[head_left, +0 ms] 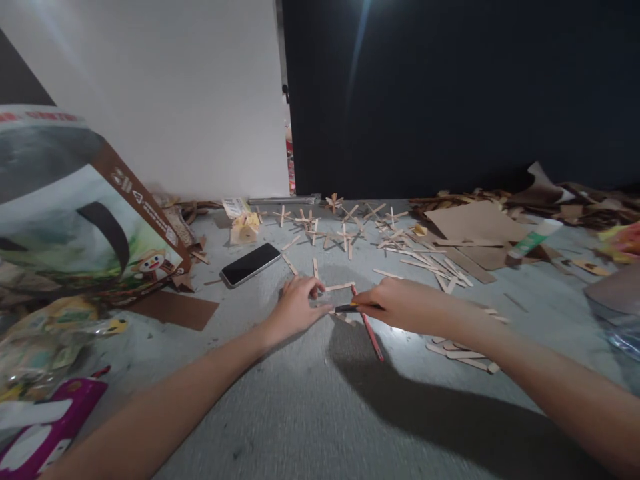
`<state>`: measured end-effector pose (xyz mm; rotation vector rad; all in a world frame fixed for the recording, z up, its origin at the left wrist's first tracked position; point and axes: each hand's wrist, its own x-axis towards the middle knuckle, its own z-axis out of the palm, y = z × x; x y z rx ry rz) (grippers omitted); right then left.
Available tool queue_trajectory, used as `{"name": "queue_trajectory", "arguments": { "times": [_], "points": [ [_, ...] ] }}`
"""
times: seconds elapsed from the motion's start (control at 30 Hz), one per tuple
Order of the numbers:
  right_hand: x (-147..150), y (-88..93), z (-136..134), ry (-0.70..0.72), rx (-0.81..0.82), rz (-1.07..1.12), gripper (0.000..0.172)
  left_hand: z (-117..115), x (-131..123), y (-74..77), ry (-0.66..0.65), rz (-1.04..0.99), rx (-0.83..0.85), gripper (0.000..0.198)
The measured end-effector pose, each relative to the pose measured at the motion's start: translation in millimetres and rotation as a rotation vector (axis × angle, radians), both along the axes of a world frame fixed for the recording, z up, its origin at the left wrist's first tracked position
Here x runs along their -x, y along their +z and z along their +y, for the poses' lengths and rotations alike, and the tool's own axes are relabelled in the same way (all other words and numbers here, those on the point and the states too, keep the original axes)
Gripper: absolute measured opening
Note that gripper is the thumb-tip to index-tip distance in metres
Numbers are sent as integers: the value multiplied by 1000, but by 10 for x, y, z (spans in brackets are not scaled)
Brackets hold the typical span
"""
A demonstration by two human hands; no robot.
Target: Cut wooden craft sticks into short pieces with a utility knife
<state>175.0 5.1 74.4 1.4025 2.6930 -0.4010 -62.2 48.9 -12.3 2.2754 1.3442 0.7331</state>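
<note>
My right hand is closed around a utility knife, a dark tool with a yellow patch, its tip pointing left. Close to that tip, the thumb and curled fingers of my left hand press down at the ends of wooden craft sticks. One craft stick runs right from its index finger; another pale stick lies partly under the knife. A red pencil slants across the table below my right hand. Another craft stick lies just beyond my left hand.
A black phone lies left of centre. Star-shaped stick pieces spread across the back, with loose craft sticks to the right. Cardboard sheets and a green-white glue tube lie farther right. A large printed bag and a magenta object occupy the left.
</note>
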Motion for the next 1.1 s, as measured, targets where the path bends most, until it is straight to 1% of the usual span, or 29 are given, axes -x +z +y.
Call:
{"name": "queue_trajectory", "arguments": {
  "times": [0.37, 0.6, 0.9, 1.1],
  "points": [
    [64, 100, -60, -27, 52, 2, 33, -11, 3, -4, -6, 3, -29, 21],
    [32, 45, -51, -11, 30, 16, 34, -14, 3, -15, 0, 30, -25, 22],
    [21, 44, -56, -23, 54, 40, 36, -36, -11, 27, 15, 37, -17, 21],
    [24, 42, -64, -17, 44, 22, 37, -35, -12, 22, 20, 45, -12, 21]
  ]
}}
